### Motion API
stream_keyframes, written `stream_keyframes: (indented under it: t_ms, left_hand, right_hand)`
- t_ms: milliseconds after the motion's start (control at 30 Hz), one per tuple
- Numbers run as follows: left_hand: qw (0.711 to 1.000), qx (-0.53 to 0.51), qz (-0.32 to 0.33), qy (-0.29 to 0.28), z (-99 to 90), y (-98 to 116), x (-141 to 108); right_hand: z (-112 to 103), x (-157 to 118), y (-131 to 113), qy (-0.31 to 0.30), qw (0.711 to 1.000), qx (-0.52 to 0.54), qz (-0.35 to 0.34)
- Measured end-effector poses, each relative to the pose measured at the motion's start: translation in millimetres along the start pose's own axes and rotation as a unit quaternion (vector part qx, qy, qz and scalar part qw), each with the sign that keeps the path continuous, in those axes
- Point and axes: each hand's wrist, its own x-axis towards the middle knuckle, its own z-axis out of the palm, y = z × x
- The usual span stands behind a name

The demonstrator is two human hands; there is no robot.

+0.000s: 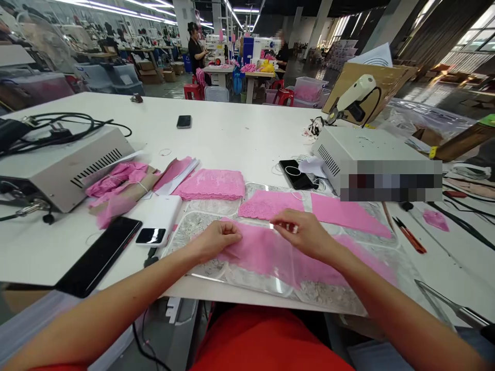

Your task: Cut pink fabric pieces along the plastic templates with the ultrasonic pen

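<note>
My left hand pinches the left edge of a sheer pink fabric piece, which hangs low over a clear plastic sheet. My right hand is at the fabric's upper right, thumb and fingers drawn together. Whatever lies between those fingertips is too small to make out. Just beyond the hands lie a pink lace piece and a plain pink piece. Farther left is a stack of pink lace pieces. Under the fabric, the clear plastic sheet has rounded sections.
Grey metal boxes stand left and right. A black phone, a white power bank and a dark tablet-like slab lie around the work. Orange-handled snips and metal tweezers are at right.
</note>
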Motion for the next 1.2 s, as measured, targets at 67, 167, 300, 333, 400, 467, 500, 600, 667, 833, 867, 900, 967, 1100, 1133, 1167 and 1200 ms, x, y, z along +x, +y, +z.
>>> stream_keyframes:
  t_ms: [67,167,300,333,400,467,500,600,667,833,867,900,967,1100,1133,1167,1200]
  left_hand:
    - [0.999,0.032,0.017,0.013,-0.9,2,-2]
    - [0.996,0.077,0.035,0.021,-2.6,7,-6]
    - [0.99,0.125,0.055,0.024,-7.7,10,-13]
    - [0.988,0.138,0.06,0.021,-10.0,10,-15]
    - [0.984,0.159,0.073,0.02,-16.6,9,-20]
    - [0.981,0.172,0.087,0.037,-25.6,7,-26]
    - [0.978,0.18,0.096,0.052,-30.7,4,-28]
    - [0.961,0.229,0.116,0.102,-45.7,-5,-35]
    - [0.95,0.265,0.105,0.128,-53.1,-11,-37]
    - [0.959,0.236,0.071,0.138,-56.0,-19,-34]
    - [0.967,0.21,0.068,0.131,-54.5,-19,-33]
    - [0.974,0.179,0.061,0.122,-52.6,-18,-32]
    - [0.987,0.117,0.045,0.104,-48.9,-15,-30]
    - [0.993,0.059,0.035,0.094,-45.0,-11,-28]
    - [0.994,0.052,0.036,0.092,-45.1,-10,-27]
    - [0.994,0.046,0.036,0.088,-45.6,-9,-24]
    - [0.995,0.042,0.037,0.085,-46.4,-7,-21]
  right_hand:
    - [-8,-13,13,-0.027,0.993,-0.062,0.096]
    - [-8,-28,20,-0.06,0.971,-0.148,0.176]
    - [1,-30,16,-0.089,0.963,-0.181,0.179]
    - [2,-29,14,-0.092,0.965,-0.177,0.173]
    - [3,-24,11,-0.09,0.97,-0.159,0.16]
    - [4,-17,8,-0.087,0.977,-0.133,0.145]
    - [5,-13,7,-0.087,0.979,-0.12,0.138]
    - [13,2,3,-0.093,0.984,-0.093,0.124]
    - [19,11,0,-0.09,0.984,-0.085,0.125]
    - [18,3,-15,-0.104,0.988,-0.073,0.087]
    - [15,-5,-18,-0.119,0.989,-0.066,0.059]
    - [14,-15,-22,-0.136,0.988,-0.06,0.034]
    - [15,-34,-25,-0.155,0.986,-0.056,0.008]
    - [32,-62,-21,-0.114,0.989,-0.092,-0.021]
    - [36,-65,-19,-0.098,0.99,-0.095,-0.03]
    - [39,-65,-16,-0.086,0.991,-0.094,-0.034]
    - [40,-63,-14,-0.08,0.992,-0.087,-0.031]
